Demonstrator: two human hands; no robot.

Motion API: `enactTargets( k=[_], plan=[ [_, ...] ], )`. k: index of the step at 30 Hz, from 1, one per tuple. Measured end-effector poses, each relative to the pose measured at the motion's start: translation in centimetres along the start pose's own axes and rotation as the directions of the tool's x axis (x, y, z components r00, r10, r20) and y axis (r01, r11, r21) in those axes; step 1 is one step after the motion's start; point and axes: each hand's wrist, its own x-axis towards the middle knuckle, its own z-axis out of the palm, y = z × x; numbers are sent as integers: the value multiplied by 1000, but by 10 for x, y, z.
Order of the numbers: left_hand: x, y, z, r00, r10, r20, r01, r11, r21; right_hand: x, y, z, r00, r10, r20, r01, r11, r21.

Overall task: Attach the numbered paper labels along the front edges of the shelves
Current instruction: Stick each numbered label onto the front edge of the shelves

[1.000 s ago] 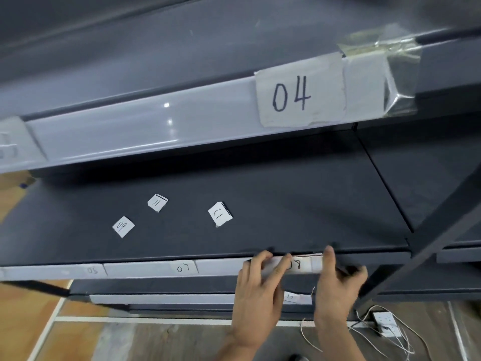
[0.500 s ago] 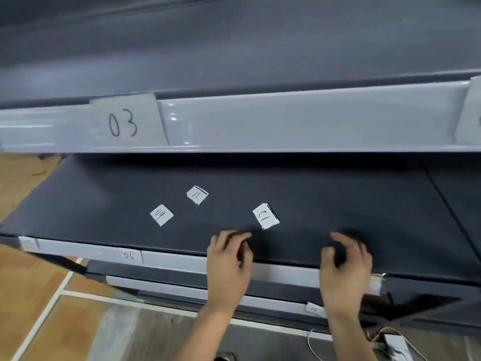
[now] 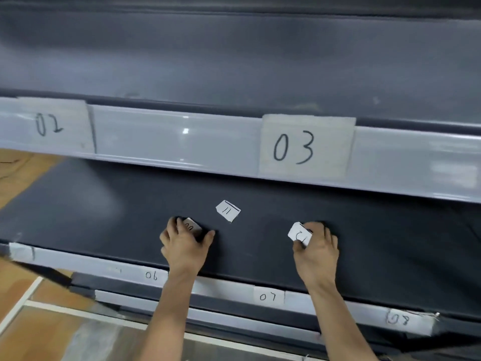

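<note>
Reaching past label 11 (image 3: 228, 210), the left hand (image 3: 185, 246) has just closed on label 09 (image 3: 192, 226) and the right hand (image 3: 316, 252) on label 12 (image 3: 299, 234); with 08 (image 3: 398, 319) fixed, fresh labels are picked up.

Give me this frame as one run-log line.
left hand: on label 09 | right hand: on label 12 | label 11: loose on shelf

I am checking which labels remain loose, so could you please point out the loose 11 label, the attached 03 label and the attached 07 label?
loose 11 label (image 3: 228, 210), head view, centre of the paper.
attached 03 label (image 3: 305, 147), head view, between the digits.
attached 07 label (image 3: 268, 297), head view, on the digits.
</note>
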Motion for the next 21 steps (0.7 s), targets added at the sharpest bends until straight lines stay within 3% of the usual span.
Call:
enactTargets(
  k=[4,7,10,16,18,21],
  plan=[
    [3,-4,-3,998,17,-61,-22,996,-82,3,-38,11,970,-22,243,-46,961,273],
    [8,-12,-5,997,60,-46,-67,985,-156,1,-75,39,938,-89,334,-29,942,334],
    [10,-22,-8,992,125,-10,-124,971,-206,1,-104,75,944,-134,302,37,951,306],
    [5,-27,-25,978,199,62,-175,947,-270,8,-135,101,946,-103,308,110,994,-6],
    [5,-30,-27,979,192,65,-165,941,-297,8,-140,100,948,-125,292,124,992,22],
    [5,-33,-29,978,193,79,-159,934,-319,-6,-141,95,961,-134,243,81,973,216]
  ],
)
